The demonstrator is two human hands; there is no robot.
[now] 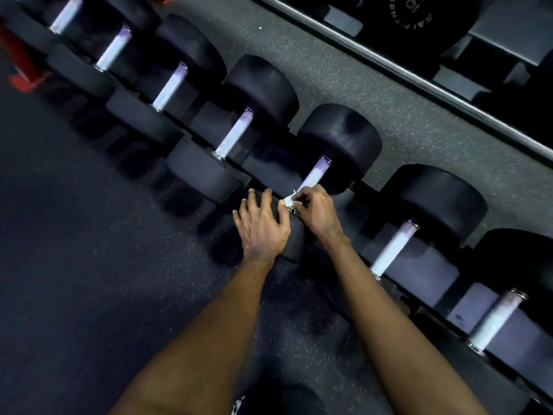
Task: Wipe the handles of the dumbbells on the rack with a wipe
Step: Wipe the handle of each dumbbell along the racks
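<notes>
A row of black dumbbells with pale knurled handles runs diagonally across the rack. At the middle dumbbell, my right hand (317, 209) pinches a small white wipe (289, 201) against the near end of its handle (314, 174). My left hand (263, 224) lies flat with spread fingers on that dumbbell's near head (291, 238), which it mostly covers. The far head (341, 145) is in full view. The neighbouring handles (235, 134) (393, 248) are bare.
Dark speckled rubber floor (74, 265) fills the left and bottom. A grey speckled strip (344, 79) lies behind the dumbbells, bounded by a metal rail (404, 70) with a black weight plate (419, 16) beyond. A red frame piece (21, 64) stands at far left.
</notes>
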